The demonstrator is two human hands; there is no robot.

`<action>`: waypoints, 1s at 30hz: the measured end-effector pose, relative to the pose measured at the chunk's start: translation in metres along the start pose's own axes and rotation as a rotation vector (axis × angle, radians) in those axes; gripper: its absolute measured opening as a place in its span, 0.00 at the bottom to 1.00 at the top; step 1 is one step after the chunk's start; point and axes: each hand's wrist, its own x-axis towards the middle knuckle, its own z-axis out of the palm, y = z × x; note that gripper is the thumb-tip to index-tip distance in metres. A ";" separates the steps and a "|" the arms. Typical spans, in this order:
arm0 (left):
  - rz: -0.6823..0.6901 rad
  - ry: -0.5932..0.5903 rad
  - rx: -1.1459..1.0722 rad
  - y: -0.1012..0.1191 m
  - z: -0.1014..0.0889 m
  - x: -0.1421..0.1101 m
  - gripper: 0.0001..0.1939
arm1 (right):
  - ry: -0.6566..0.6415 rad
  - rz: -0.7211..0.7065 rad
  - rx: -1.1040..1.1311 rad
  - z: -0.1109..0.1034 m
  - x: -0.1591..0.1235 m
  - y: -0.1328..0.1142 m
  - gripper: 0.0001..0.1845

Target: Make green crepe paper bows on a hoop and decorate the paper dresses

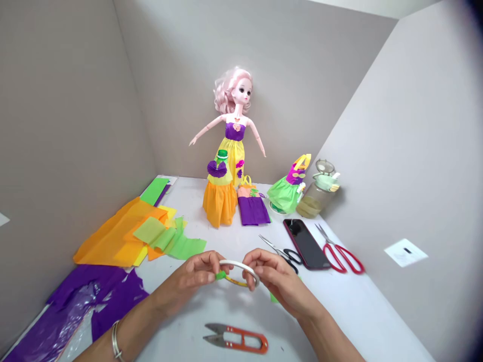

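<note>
Use the orange thread snips (238, 345), lying flat on the table (181, 332) with blade tips to the left, as the reference for all positions. The white ring (238, 264), its inner face yellow with dark markings, is held in both hands directly beyond the snips. The left hand (199, 270) pinches a small green piece (220, 275) between thumb and fingertips at the left end of the ring. The right hand (274, 274) is closed on the right end, with a fingertip reaching inside the loop. The fingers cover part of the contact area, so whether the green piece is attached to the ring or merely held against it cannot be told from this view. The step in hand is judged to be handling the green piece at the ring's edge. Keep the right grip firm enough to stop the ring turning, but avoid squeezing it out of round. Grip the green piece close to the ring and apply any tension slowly and evenly; thin material is likely to crease or tear under a sharp pull. Keep both wrists supported and clear of the snips' blades. Leave the black-handled scissors (280, 249) and the phone (306, 244), beyond and right of the snips, undisturbed, and likewise the green crepe paper (184, 244), beyond and left of them.
</note>
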 end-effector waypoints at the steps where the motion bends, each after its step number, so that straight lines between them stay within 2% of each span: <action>1: -0.005 0.008 0.005 0.000 0.001 0.000 0.06 | -0.001 -0.001 0.008 0.000 0.000 -0.001 0.09; 4: -0.009 0.019 0.053 0.003 0.004 0.000 0.06 | 0.024 -0.013 -0.040 0.001 0.001 -0.001 0.10; 8: 0.004 -0.095 0.145 0.005 0.010 0.001 0.07 | 0.050 -0.002 -0.168 0.005 0.001 0.003 0.10; 11: -0.008 -0.146 0.119 0.001 0.013 0.002 0.08 | 0.056 0.022 -0.173 0.009 0.001 0.006 0.08; 14: -0.023 -0.093 0.006 -0.003 0.014 0.002 0.08 | 0.027 0.025 -0.074 0.010 0.002 0.006 0.05; 19: 0.017 0.084 -0.127 0.000 0.012 0.003 0.05 | 0.008 0.032 0.083 0.008 0.003 -0.001 0.04; 24: 0.032 0.084 -0.250 0.004 0.011 0.005 0.01 | -0.003 0.044 0.162 0.007 0.003 -0.003 0.04; 30: 0.044 0.168 -0.413 0.003 0.008 0.006 0.04 | -0.006 0.054 0.184 0.006 0.004 0.000 0.08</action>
